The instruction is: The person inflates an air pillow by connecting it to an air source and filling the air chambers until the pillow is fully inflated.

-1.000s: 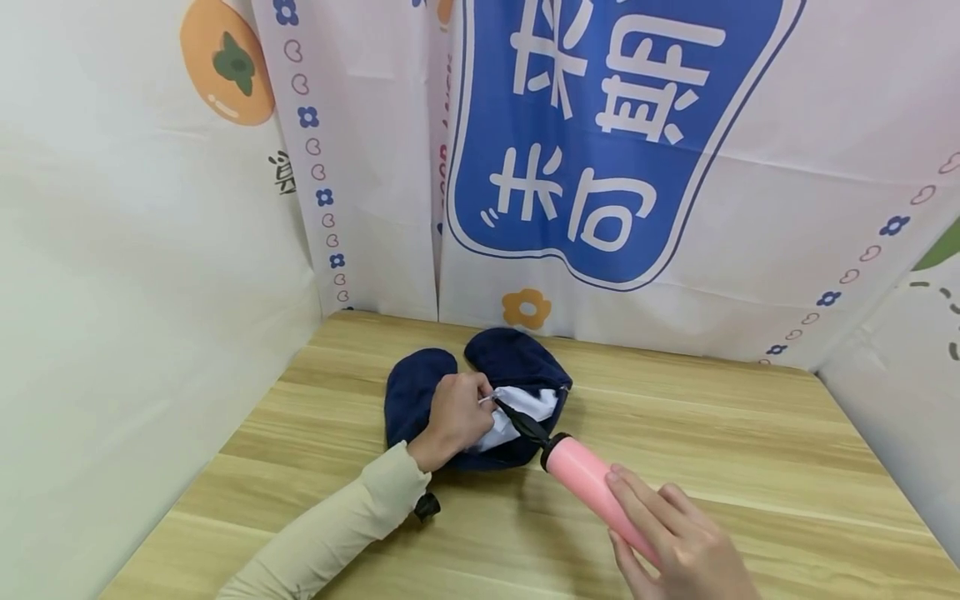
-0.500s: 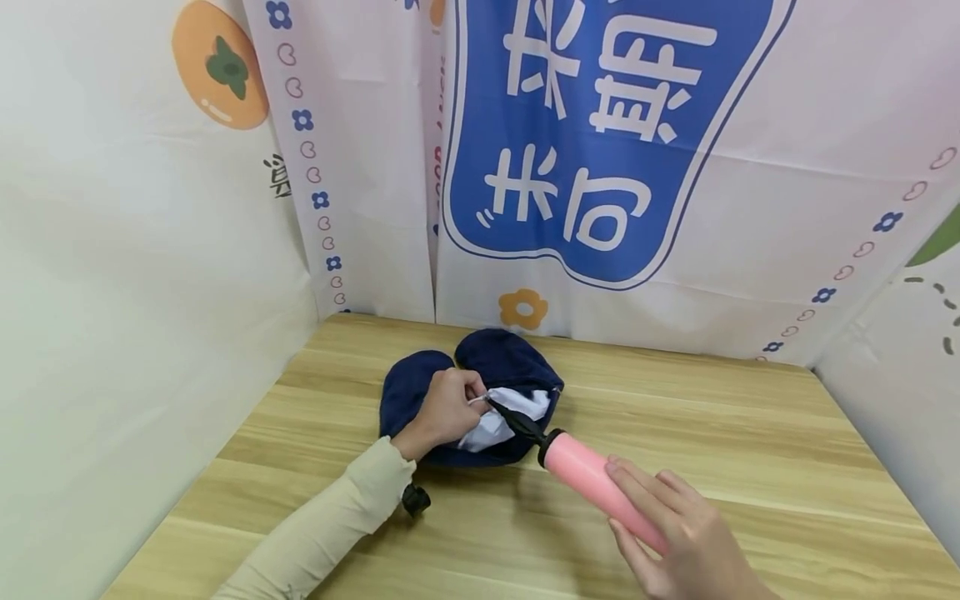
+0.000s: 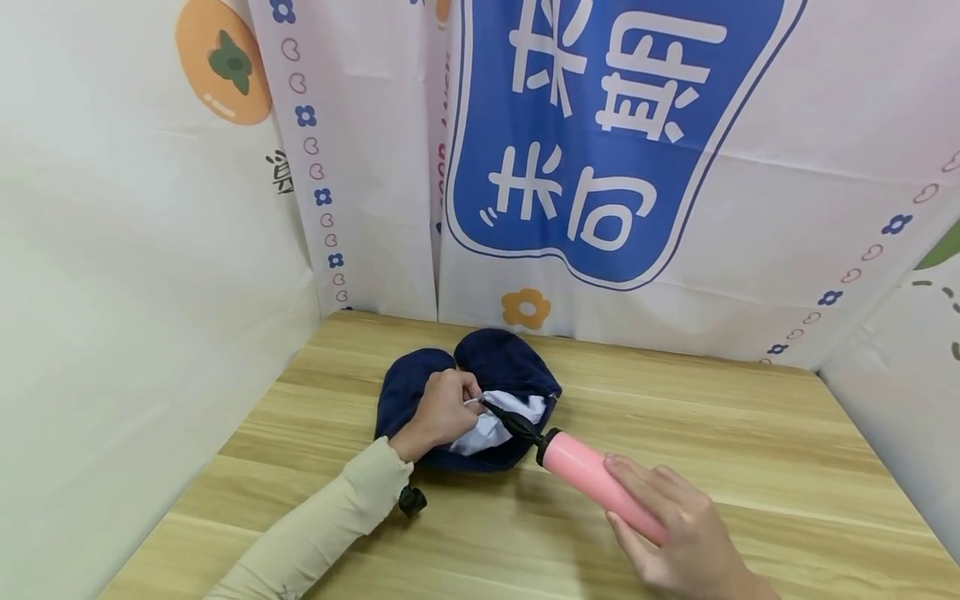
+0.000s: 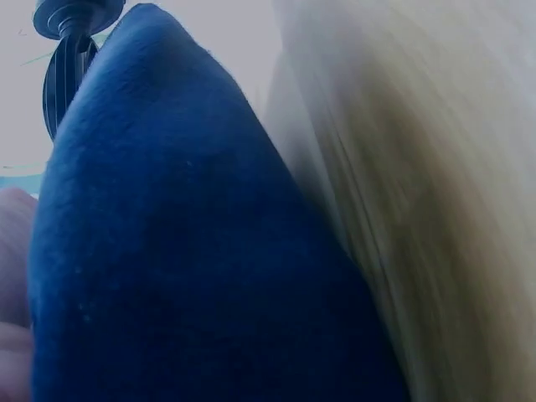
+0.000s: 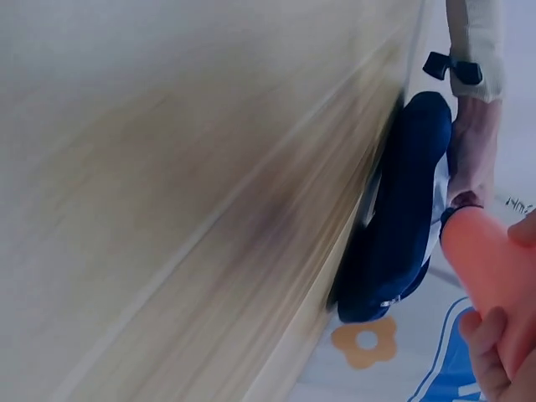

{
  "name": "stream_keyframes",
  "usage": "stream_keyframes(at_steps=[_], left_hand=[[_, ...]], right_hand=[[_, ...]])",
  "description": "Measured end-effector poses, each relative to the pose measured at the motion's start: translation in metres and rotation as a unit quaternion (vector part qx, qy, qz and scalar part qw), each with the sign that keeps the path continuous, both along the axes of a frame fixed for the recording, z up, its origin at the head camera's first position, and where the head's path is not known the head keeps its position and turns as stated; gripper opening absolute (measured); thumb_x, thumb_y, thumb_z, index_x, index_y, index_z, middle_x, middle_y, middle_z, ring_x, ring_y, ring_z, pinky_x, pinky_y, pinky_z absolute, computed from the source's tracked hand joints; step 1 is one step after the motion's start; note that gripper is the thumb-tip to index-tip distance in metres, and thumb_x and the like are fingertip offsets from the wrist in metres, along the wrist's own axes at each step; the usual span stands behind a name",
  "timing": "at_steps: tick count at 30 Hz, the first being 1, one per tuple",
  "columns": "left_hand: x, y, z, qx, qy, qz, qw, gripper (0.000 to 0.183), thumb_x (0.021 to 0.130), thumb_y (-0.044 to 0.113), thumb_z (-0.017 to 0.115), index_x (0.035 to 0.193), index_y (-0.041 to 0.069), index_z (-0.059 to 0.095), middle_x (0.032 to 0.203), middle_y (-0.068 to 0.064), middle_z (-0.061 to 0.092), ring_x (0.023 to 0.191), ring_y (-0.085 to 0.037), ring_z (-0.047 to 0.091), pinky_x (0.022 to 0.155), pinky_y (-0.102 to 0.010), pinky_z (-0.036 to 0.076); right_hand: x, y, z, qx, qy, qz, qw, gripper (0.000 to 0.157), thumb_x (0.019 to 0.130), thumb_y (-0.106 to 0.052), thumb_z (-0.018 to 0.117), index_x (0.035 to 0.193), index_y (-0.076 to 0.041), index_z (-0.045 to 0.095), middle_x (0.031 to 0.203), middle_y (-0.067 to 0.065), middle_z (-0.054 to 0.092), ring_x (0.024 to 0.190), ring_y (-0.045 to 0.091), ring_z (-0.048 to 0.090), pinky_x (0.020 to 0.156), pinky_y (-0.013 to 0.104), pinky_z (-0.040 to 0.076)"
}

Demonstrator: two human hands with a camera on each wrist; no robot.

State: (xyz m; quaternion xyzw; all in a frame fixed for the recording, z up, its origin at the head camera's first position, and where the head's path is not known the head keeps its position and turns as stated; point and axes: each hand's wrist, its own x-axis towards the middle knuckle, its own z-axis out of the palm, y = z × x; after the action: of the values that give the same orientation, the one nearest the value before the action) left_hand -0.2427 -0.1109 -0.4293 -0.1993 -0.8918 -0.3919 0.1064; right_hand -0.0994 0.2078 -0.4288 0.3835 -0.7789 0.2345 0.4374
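Observation:
A navy U-shaped neck pillow (image 3: 504, 360) lies on the table with its cover unzipped along the near side, showing a white inner liner (image 3: 480, 435). My left hand (image 3: 441, 410) reaches over the cover and pinches a small pale valve at the liner. Against that valve sits the black nozzle (image 3: 517, 423) of a pink hand pump (image 3: 583, 472); how deep it goes is hidden by the fingers. My right hand (image 3: 678, 525) grips the pump's pink barrel, also seen in the right wrist view. Navy fabric (image 4: 184, 209) covers most of the left wrist view.
Under everything is a wood-grain table (image 3: 750, 450). A printed white cloth (image 3: 787, 208) hangs behind it, and a pale wall (image 3: 150, 292) stands at the left. A small black object (image 3: 412, 501) sits beneath the left cuff.
My left hand has shifted slightly left with the valve and the pillow. The pump has followed a little the same way, and my right hand keeps its grip.

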Motion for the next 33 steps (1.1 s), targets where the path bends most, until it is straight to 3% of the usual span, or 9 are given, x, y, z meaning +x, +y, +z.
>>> stream_keyframes(at_steps=[6, 12, 19, 23, 26, 29, 33], left_hand=[[0.004, 0.003, 0.001, -0.043, 0.062, 0.05, 0.9959, 0.019, 0.079, -0.002, 0.081, 0.071, 0.011, 0.07, 0.064, -0.002, 0.067, 0.053, -0.011, 0.043, 0.054, -0.024, 0.036], [0.006, 0.003, 0.002, -0.09, 0.071, 0.1, 0.9883, 0.02, 0.078, 0.001, 0.078, 0.069, 0.014, 0.067, 0.07, -0.003, 0.07, 0.057, -0.016, 0.053, 0.051, -0.029, 0.043], [-0.009, -0.008, 0.008, -0.075, 0.079, 0.087, 0.9902, 0.014, 0.079, 0.0, 0.08, 0.073, 0.01, 0.072, 0.073, -0.005, 0.073, 0.061, -0.018, 0.058, 0.06, -0.033, 0.05], [-0.019, -0.019, 0.016, -0.058, 0.072, 0.079, 0.9926, 0.01, 0.084, 0.001, 0.081, 0.079, 0.008, 0.075, 0.076, -0.006, 0.074, 0.061, -0.017, 0.057, 0.063, -0.033, 0.048], [-0.023, -0.025, 0.022, -0.066, 0.063, 0.071, 0.9933, 0.005, 0.087, 0.003, 0.081, 0.085, 0.005, 0.077, 0.083, -0.008, 0.076, 0.067, -0.018, 0.062, 0.068, -0.035, 0.053], [-0.022, -0.03, 0.026, -0.091, 0.053, 0.062, 0.9925, 0.002, 0.09, 0.005, 0.08, 0.091, 0.004, 0.079, 0.088, -0.009, 0.077, 0.073, -0.02, 0.067, 0.071, -0.039, 0.057], [-0.012, -0.038, 0.03, -0.121, 0.075, 0.06, 0.988, 0.008, 0.091, 0.006, 0.079, 0.098, 0.004, 0.081, 0.094, -0.01, 0.078, 0.08, -0.022, 0.071, 0.074, -0.041, 0.06]], right_hand=[[0.001, -0.014, 0.0, 0.011, 0.037, -0.027, 0.999, 0.05, 0.105, -0.041, 0.055, 0.114, 0.002, 0.079, 0.107, 0.015, 0.081, 0.082, 0.027, 0.077, 0.083, 0.034, 0.059], [0.003, -0.031, 0.004, 0.043, 0.053, -0.039, 0.997, 0.046, 0.104, -0.032, 0.051, 0.117, 0.003, 0.077, 0.109, 0.016, 0.08, 0.079, 0.025, 0.073, 0.071, 0.04, 0.056], [-0.003, -0.034, 0.009, 0.036, -0.046, -0.056, 0.997, 0.048, 0.106, -0.038, 0.05, 0.128, -0.003, 0.074, 0.116, 0.011, 0.08, 0.088, 0.024, 0.076, 0.079, 0.046, 0.06], [-0.015, -0.034, 0.004, 0.005, -0.103, -0.05, 0.993, 0.041, 0.095, -0.029, 0.073, 0.13, -0.007, 0.074, 0.119, 0.008, 0.08, 0.095, 0.024, 0.078, 0.084, 0.044, 0.062], [-0.023, -0.035, 0.001, -0.007, -0.139, -0.047, 0.989, 0.055, 0.08, -0.018, 0.086, 0.133, -0.007, 0.073, 0.122, 0.007, 0.079, 0.098, 0.024, 0.078, 0.086, 0.037, 0.062], [-0.03, -0.035, 0.001, -0.014, -0.158, -0.042, 0.986, 0.061, 0.075, -0.014, 0.089, 0.133, -0.007, 0.073, 0.122, 0.007, 0.079, 0.1, 0.024, 0.078, 0.086, 0.031, 0.061], [-0.033, -0.036, 0.004, -0.017, -0.169, -0.04, 0.985, 0.06, 0.076, -0.015, 0.09, 0.134, -0.009, 0.073, 0.124, 0.006, 0.079, 0.105, 0.025, 0.078, 0.09, 0.029, 0.06]])
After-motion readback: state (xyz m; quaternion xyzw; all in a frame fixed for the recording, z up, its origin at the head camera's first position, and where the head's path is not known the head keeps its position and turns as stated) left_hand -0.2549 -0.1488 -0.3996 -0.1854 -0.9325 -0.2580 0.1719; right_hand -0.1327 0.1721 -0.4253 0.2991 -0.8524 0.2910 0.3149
